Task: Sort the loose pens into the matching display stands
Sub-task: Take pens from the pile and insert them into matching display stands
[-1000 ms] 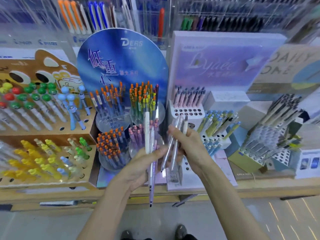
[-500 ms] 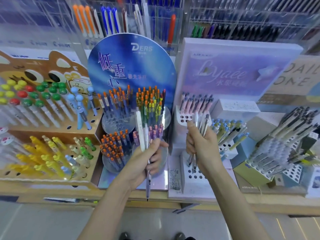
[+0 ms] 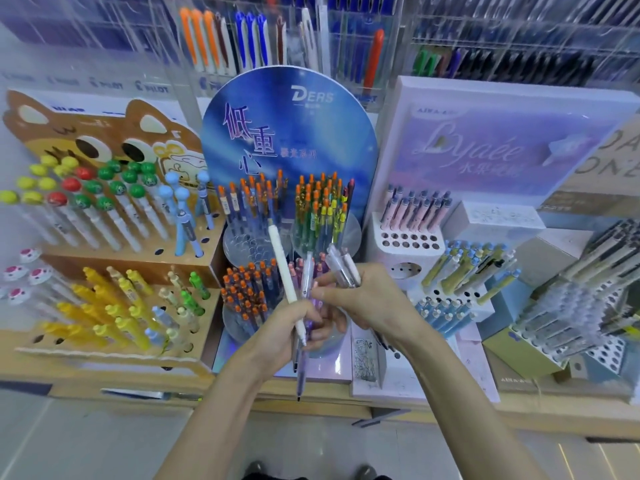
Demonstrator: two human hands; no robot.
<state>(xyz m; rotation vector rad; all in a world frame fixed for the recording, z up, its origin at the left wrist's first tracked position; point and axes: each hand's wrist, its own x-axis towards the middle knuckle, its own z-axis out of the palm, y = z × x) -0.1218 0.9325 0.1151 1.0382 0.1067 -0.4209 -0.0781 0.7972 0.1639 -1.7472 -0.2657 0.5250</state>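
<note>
Pens poke above curled fingers of left hand and right hand (2 bunches).

Counter: a tan, wood-toned ledge spanning the full width of the view, front edge toward the camera.

Floor: pale grey and smooth, directly below the ledge, with faint joint lines at left.

Light: thin yellowish streaks reflect off the floor at lower right (source out of view). Overall illumination is bright and even.

Back wall: covered by a clear acrylic rack divided into narrow vertical compartments, rising behind the counter to the top edge. A pale label strip printed PILOT runs along the rack at left. The upper area is blurred and its detail cannot be resolved.
</note>
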